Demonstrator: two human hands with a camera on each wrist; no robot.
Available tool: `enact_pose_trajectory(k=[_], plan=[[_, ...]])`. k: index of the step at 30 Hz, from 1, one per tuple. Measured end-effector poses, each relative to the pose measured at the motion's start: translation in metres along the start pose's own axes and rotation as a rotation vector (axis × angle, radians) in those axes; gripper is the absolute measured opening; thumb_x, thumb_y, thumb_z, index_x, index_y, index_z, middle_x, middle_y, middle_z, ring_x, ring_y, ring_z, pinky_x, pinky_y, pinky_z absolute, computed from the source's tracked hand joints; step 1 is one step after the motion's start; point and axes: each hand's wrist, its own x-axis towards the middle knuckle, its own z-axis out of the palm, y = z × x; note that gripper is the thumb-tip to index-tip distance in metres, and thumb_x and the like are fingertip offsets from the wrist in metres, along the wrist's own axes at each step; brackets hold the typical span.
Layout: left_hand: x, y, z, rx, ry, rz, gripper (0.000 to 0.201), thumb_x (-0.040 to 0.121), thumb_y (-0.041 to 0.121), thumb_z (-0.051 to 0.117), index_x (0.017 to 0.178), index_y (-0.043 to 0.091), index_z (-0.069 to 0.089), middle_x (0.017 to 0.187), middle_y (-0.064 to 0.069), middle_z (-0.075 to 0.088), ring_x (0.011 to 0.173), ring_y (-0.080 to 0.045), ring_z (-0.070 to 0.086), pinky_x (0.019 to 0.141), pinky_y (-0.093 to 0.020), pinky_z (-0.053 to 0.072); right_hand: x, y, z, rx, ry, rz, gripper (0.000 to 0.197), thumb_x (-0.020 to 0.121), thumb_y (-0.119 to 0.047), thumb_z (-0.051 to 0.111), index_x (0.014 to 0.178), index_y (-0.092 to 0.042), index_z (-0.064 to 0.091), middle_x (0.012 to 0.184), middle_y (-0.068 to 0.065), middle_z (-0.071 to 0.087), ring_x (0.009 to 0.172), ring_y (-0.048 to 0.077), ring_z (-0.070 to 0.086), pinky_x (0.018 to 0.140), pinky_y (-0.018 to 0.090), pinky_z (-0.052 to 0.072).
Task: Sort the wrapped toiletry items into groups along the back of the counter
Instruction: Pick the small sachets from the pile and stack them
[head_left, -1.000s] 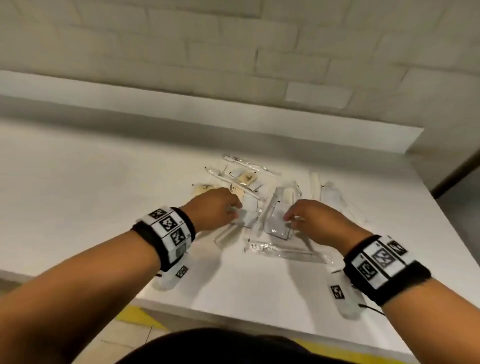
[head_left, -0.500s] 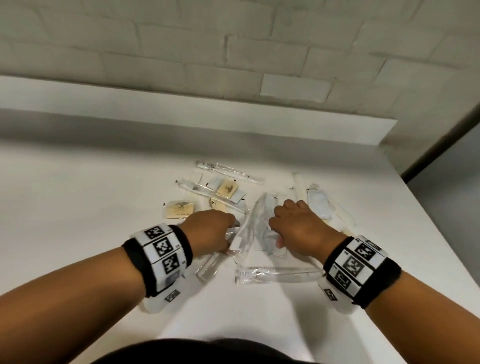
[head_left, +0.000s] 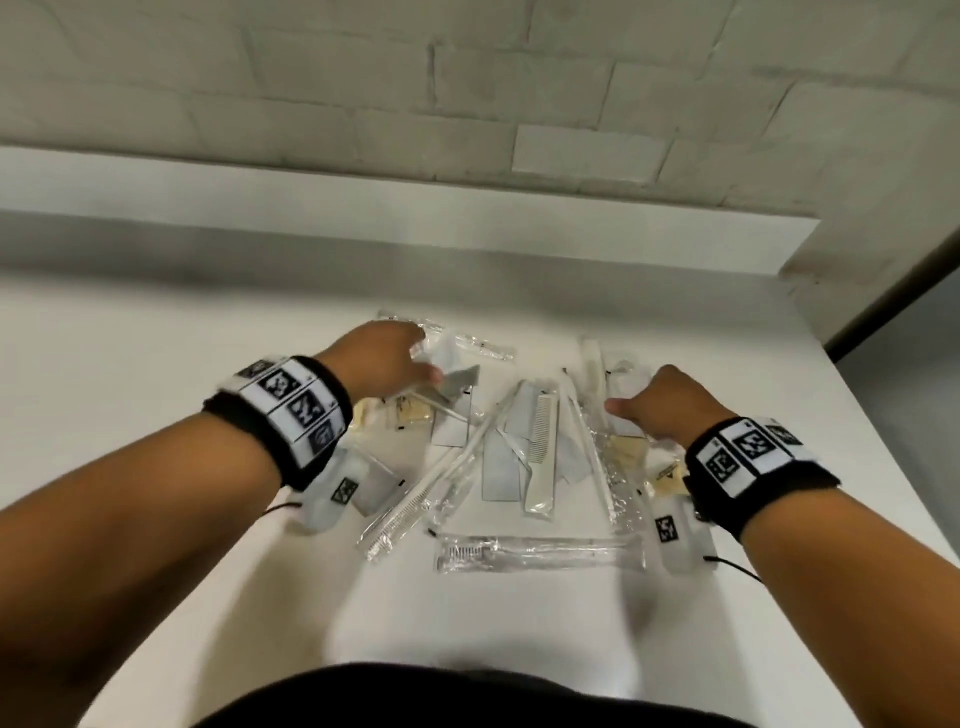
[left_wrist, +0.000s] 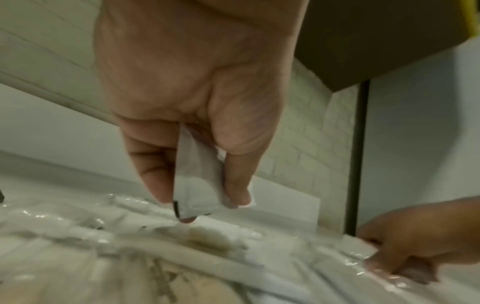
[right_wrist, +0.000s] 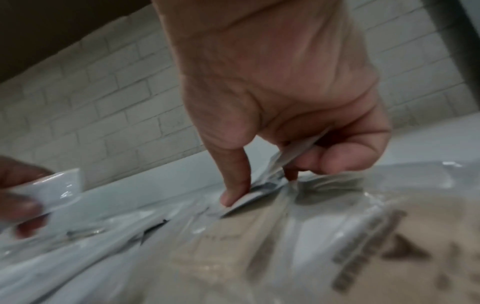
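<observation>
Left hand (left_wrist: 197, 115) pinches a light, slippery flat sachet (left_wrist: 197, 181) by its edge above the comb (head_left: 540, 447); right hand (right_wrist: 280, 107) pinches another packet (right_wrist: 262, 191).

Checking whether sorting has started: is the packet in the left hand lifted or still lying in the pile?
Lifted. The left hand pinches the grey packet between thumb and fingers, hanging above the pile.

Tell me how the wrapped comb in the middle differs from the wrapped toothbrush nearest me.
The comb lies pointing away from the person; the toothbrush lies crosswise. The comb sits among overlapping packets; the toothbrush lies at the pile's near edge. Both are whitish, in clear wrappers, and untouched by either hand.
</observation>
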Motion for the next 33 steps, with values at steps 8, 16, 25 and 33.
enact_pose_trajectory(k=[8, 16, 25, 33], plan=[[0.034, 0.010, 0.013, 0.144, -0.016, 0.113, 0.006, 0.087, 0.018, 0.054, 0.085, 0.012, 0.055, 0.097, -0.010, 0.064, 0.078, -0.021, 0.058, 0.069, -0.029, 0.046, 0.012, 0.000, -0.010, -0.129, 0.064, -0.108, 0.066, 0.075, -0.028, 0.078, 0.130, -0.010, 0.047, 0.127, 0.009, 0.057, 0.114, 0.029, 0.055, 0.089, 0.034, 0.047], [0.024, -0.011, 0.012, 0.098, 0.044, -0.065, 0.016, 0.092, 0.024, 0.051, 0.105, 0.015, 0.051, 0.100, -0.006, 0.064, 0.080, -0.021, 0.058, 0.065, -0.030, 0.047, -0.051, -0.035, -0.005, -0.201, -0.481, -0.577, 0.060, 0.075, -0.011, 0.074, 0.128, -0.032, 0.055, 0.101, -0.009, 0.064, 0.076, 0.012, 0.061, 0.064, 0.031, 0.051], [0.009, -0.011, 0.007, 0.110, -0.016, -0.134, 0.023, 0.086, 0.021, 0.059, 0.108, 0.016, 0.057, 0.104, -0.004, 0.066, 0.078, -0.017, 0.058, 0.066, -0.027, 0.044, -0.040, -0.001, -0.016, -0.545, -0.492, -0.486, 0.031, 0.068, -0.019, 0.079, 0.085, -0.034, 0.057, 0.084, -0.009, 0.062, 0.084, 0.018, 0.063, 0.068, 0.031, 0.049], [0.025, 0.022, 0.021, 0.045, -0.019, -0.047, 0.040, 0.079, 0.045, 0.066, 0.098, 0.012, 0.056, 0.098, -0.004, 0.061, 0.084, -0.020, 0.057, 0.067, -0.029, 0.044, -0.042, 0.012, -0.007, -0.342, -0.387, -0.478, 0.028, 0.073, -0.026, 0.078, 0.081, -0.031, 0.052, 0.086, -0.008, 0.062, 0.082, 0.017, 0.060, 0.069, 0.031, 0.046]])
